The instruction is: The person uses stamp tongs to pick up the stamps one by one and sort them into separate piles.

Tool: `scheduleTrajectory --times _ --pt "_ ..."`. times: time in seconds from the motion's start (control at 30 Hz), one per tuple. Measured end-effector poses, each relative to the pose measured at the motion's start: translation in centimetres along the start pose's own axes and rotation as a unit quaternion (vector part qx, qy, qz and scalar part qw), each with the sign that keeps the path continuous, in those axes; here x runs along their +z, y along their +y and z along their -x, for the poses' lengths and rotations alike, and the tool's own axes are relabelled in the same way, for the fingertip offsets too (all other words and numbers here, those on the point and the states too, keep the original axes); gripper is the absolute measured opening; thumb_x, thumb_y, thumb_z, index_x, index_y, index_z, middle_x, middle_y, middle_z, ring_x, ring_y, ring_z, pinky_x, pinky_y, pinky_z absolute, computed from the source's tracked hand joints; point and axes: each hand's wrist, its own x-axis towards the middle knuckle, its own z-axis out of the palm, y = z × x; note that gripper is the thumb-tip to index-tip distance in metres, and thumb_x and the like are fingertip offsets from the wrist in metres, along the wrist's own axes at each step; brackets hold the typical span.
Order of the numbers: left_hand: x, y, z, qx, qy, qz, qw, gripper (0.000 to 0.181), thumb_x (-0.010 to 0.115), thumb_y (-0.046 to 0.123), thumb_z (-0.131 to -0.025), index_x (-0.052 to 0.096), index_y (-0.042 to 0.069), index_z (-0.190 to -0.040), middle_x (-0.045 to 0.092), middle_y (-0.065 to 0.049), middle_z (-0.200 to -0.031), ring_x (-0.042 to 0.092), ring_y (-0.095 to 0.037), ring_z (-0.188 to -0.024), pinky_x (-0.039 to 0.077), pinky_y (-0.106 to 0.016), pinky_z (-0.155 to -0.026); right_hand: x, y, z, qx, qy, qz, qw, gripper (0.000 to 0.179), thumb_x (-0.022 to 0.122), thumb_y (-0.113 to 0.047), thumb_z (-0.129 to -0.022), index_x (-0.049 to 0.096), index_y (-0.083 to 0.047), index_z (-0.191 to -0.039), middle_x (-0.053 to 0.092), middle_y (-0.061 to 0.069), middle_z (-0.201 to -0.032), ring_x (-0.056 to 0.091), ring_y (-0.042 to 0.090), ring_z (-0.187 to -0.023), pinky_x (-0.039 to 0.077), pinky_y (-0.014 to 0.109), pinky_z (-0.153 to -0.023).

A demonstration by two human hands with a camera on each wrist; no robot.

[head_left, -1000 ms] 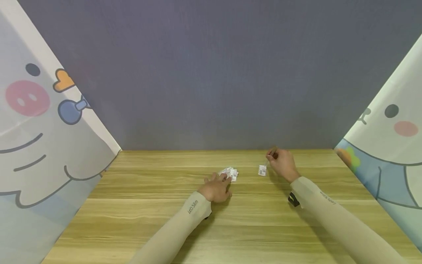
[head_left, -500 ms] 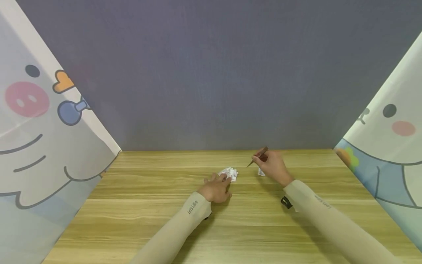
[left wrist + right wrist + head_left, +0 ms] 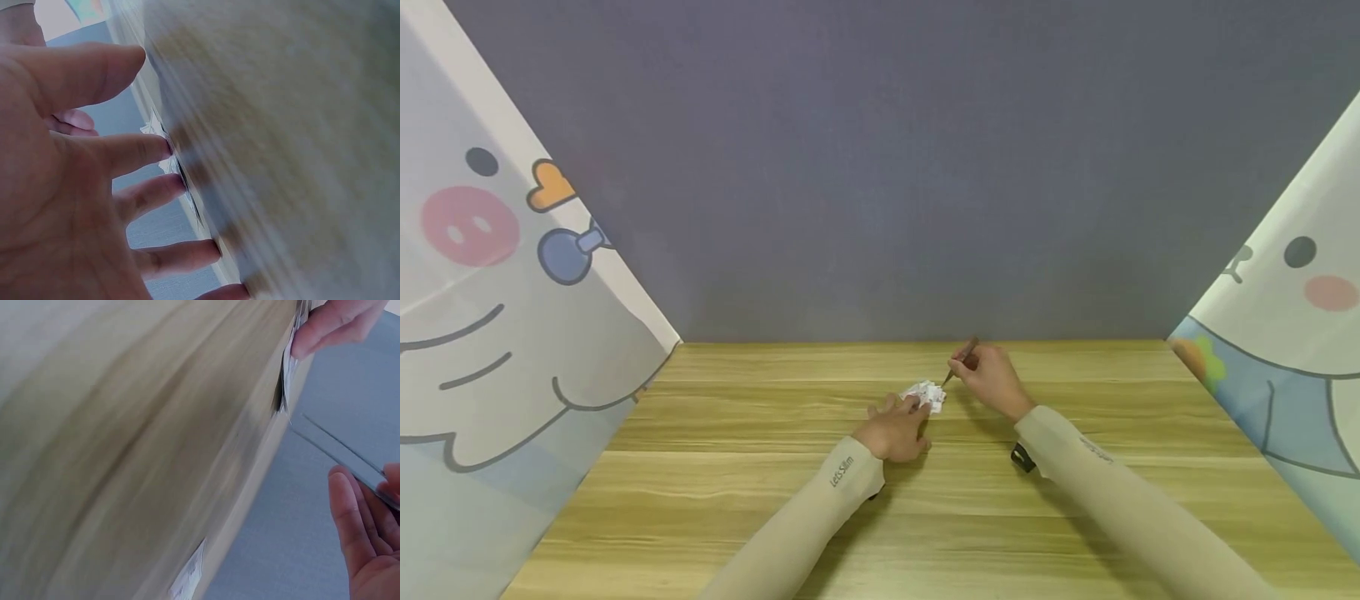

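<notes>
A small pile of white printed paper slips lies on the table near its far edge. My left hand rests at the pile with fingers extended. In the left wrist view, two fingertips press on the slips. My right hand pinches a pair of thin tweezers between thumb and fingers. Their prongs stand apart, with the tips close to the pile's right edge. A single slip lies apart on the table in the right wrist view; in the head view the right hand hides it.
The wood-grain table runs back to a plain grey wall panel. Cartoon-printed panels stand at the left and right sides.
My right hand has travelled left with the tweezers, from beside the single slip over to the pile's edge. The left hand keeps its place on the pile.
</notes>
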Motion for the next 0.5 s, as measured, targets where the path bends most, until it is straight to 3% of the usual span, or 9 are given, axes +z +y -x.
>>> scheduleTrajectory --times 0.5 --pt "-0.03 0.05 -0.04 -0.002 -0.002 0.0 1.0 0.063 0.053 0.045 -0.094 0.031 0.024 -0.149 0.025 0.003 -0.152 0.025 -0.026 -0.134 0.027 -0.06 -0.102 1.01 -0.91 -0.24 0.006 0.001 0.007 1.0 0.005 0.067 -0.011 -0.089 0.068 -0.007 -0.086 0.066 -0.001 -0.073 0.06 0.011 -0.062 0.051 0.029 -0.056"
